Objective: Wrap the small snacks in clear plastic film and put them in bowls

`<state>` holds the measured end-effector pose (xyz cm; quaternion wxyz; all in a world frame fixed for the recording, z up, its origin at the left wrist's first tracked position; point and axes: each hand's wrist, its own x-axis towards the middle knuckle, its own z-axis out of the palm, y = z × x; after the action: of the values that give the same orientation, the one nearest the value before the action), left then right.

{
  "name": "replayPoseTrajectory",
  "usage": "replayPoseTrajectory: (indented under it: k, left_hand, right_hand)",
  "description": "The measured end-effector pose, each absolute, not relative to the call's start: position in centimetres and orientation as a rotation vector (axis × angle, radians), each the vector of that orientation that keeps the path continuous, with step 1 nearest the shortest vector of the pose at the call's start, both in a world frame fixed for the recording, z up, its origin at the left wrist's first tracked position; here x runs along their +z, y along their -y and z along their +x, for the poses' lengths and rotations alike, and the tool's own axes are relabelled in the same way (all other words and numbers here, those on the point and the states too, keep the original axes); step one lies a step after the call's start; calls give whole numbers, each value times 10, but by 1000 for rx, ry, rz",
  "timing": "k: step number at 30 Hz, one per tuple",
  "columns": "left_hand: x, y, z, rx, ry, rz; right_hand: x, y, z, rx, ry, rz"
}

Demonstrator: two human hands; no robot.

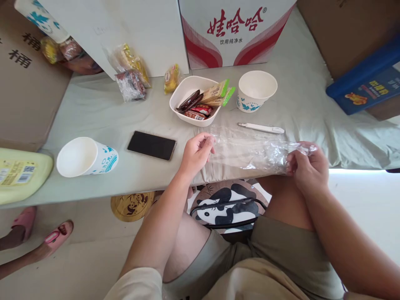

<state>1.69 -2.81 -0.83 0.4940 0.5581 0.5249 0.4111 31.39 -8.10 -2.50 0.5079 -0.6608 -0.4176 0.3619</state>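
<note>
A clear plastic bag stretches between my hands over the table's front edge. My left hand pinches its left end between thumb and fingers. At the other end, my right hand is closed on the crumpled part of the film. Just beyond the bag lies a white utility knife. A white bowl behind it holds several wrapped snacks. To the bowl's right stands a white paper cup with blue leaf prints. A dark-screened phone lies left of my left hand.
A second paper cup lies tilted at the left, near a pale yellow bottle. Wrapped snacks rest against white cartons at the back. A blue box is at the right. Another person's feet in pink sandals show below.
</note>
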Motion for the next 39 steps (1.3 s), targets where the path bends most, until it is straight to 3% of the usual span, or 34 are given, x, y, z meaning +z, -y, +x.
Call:
replayPoseTrajectory:
  k: [5,11,24,33,39]
  left_hand:
    - [-14,22,18,871,-1417,1350]
    - [-18,26,17,782,-1252,1532]
    - [-15,24,5,659,-1551,1882]
    - [-22,25,5,590,-1659,2101]
    - [-24,25,8,531,-1581,2149]
  right_hand:
    - [-24,80,313,761,1021,-1733]
    - [-27,83,308,720,999,-1761]
    - [-45,88,317,529,1450,-1832]
    - [-38,101,307,-36,2006,-1792]
    - [-20,130,308,196,2437,-1626]
